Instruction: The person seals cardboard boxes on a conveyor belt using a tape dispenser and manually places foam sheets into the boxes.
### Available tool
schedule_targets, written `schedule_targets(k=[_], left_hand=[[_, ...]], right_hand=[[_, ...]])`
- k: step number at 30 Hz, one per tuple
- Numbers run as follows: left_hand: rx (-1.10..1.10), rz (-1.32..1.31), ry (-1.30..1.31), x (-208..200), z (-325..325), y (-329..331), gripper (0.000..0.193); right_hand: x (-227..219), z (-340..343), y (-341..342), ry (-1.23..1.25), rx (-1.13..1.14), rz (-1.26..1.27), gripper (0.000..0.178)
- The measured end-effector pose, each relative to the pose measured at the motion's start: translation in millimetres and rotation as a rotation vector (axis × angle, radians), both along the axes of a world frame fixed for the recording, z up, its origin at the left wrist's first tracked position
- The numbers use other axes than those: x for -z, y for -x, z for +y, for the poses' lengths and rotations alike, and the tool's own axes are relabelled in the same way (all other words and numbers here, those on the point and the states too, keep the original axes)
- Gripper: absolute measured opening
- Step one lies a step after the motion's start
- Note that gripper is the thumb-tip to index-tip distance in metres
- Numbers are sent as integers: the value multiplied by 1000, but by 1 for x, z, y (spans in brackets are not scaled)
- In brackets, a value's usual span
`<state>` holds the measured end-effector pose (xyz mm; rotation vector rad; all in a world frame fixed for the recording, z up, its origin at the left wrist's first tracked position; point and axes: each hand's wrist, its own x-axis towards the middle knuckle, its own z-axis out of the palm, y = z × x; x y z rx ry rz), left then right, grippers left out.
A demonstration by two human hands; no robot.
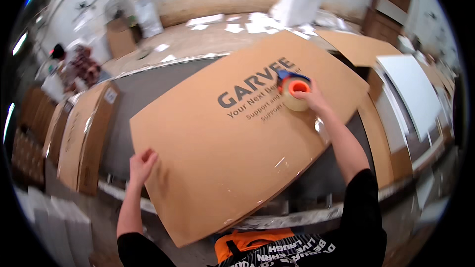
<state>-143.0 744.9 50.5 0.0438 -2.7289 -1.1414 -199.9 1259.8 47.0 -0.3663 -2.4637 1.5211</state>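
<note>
A large, flat brown cardboard box [213,168] with dark print lies at a slant across the work table in front of me. In my right hand [316,100] is a tape dispenser [296,92] with a blue frame, an orange hub and a roll of clear tape, held over the box's printed upper part. At the box's left edge is my left hand [142,164], with thumb and fingers pinched together; whether anything is between them is too small to tell. Shiny strips of clear tape show along the box's near right edge.
Closed cartons [81,136] stand on the left of the dark table surface [133,89]. An open carton [378,133] with white panels [413,94] sits at the right. Across the floor beyond lie scattered white sheets [233,28]. Another person [84,66] is at the far left.
</note>
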Motion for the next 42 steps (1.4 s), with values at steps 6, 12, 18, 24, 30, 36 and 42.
schedule_targets(k=[6,12,18,24,30,36,42], left_hand=[[43,54,712,94,-94,204,59],[272,-221,644,60,-65,263,61],[227,-96,128,124,-91,308,64],[267,-19,105,138,-123,285,60],[229,27,100,132,-147,160,58],[101,-20,-100,140,-184,20,56],[-74,-56,-412,167,-153,-171,48]], right_hand=[[114,-101,-93,-480,547,72,94],[128,-243,-231,47,833,-57,81],[124,-262,-233,179,843,-11,65],[130,-252,-256,186,747,60,60],[107,-231,-320,197,659,69,62],[102,-211,-390,-462,609,-203,61],[86,-199,-496,-960,497,-153,57]])
